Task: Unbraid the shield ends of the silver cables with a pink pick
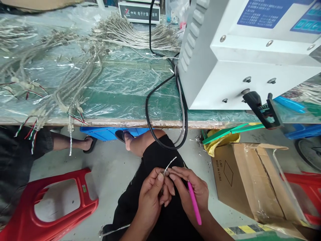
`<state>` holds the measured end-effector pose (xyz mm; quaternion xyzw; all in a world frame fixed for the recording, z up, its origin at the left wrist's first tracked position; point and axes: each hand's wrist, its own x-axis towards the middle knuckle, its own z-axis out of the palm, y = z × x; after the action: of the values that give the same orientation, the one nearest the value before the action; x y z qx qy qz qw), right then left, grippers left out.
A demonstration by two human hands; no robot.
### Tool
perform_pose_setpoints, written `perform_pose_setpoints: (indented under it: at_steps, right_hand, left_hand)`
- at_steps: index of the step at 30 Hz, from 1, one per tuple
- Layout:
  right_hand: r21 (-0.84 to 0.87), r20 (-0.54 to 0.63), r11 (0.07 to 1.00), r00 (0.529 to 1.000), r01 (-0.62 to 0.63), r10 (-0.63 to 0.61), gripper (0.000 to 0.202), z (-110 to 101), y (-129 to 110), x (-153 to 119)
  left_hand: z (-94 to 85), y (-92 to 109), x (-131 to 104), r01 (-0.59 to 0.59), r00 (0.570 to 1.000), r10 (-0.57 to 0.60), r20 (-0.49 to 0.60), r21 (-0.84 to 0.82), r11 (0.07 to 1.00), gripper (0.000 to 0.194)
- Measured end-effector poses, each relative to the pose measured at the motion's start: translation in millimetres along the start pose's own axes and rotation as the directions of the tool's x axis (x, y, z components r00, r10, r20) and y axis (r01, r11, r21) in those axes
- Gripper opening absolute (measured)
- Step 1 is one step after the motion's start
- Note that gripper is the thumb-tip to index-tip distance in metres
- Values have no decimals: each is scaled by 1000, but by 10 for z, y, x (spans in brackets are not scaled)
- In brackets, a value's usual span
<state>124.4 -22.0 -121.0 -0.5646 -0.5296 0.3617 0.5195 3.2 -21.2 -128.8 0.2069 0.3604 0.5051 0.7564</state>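
Note:
Above my lap, my left hand [152, 194] pinches a cable near its end between thumb and forefinger. A silvery, frayed-looking cable end [171, 164] sticks up from that grip. Close against it, the fingertips of my right hand [192, 187] meet the left ones at the cable. A slim pink-handled pick [194, 204] lies across my right palm, held by the curled fingers, with a bit of thin metal shaft showing above. Its tip cannot be made out. Part of the cable's clear length [115, 230] comes out beside my left forearm; the rest is hidden.
Bundles of clear cables [135, 33] lie on the green, film-covered table [125, 97]; some ends hang over its edge. A white machine [240, 67] stands right, with a black cord [147, 107] looping down. Cardboard box [233, 180] right, red stool [60, 207] and a seated person left.

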Motion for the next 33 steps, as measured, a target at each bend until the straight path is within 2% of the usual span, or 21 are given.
perform_pose_setpoints:
  at_steps: [5,11,17,19,21,23,25,27,30,33]
  right_hand:
    - [-10,0,988,988,-155,155,17,-98,-58,70]
    - [-90,100,972,970,-215,224,31,-227,-144,178]
    - [107,59,951,957,-290,285,37,-236,-191,230]
    - [139,157,940,944,-313,291,38,-237,-217,224]
    - [145,289,919,904,-366,314,35,-232,-243,206]
    - [142,356,899,868,-415,345,27,-221,-252,182]
    - [119,339,911,879,-394,336,15,-212,-238,164]
    - [59,288,951,917,-304,275,11,-215,-211,162]
    - [-32,276,976,936,-217,217,22,-245,-183,191]
    - [-131,296,978,935,-161,194,27,-281,-174,239]
  left_hand:
    - [-3,-38,-6,-25,999,24,27,51,998,20]
    - [0,-1,-11,-18,995,9,100,83,996,21]
    - [-38,-6,-33,-28,985,16,172,69,997,19]
    - [-32,-4,-37,-22,981,9,194,63,998,19]
    - [-17,7,-33,-6,979,-12,202,89,996,21]
    - [1,33,-25,0,984,-23,178,129,992,22]
    - [16,74,-15,7,991,-31,132,180,984,22]
    - [31,125,-7,29,993,-56,101,250,968,21]
    - [62,186,5,62,993,-96,68,390,919,22]
    - [103,176,12,38,999,-36,-13,483,875,25]
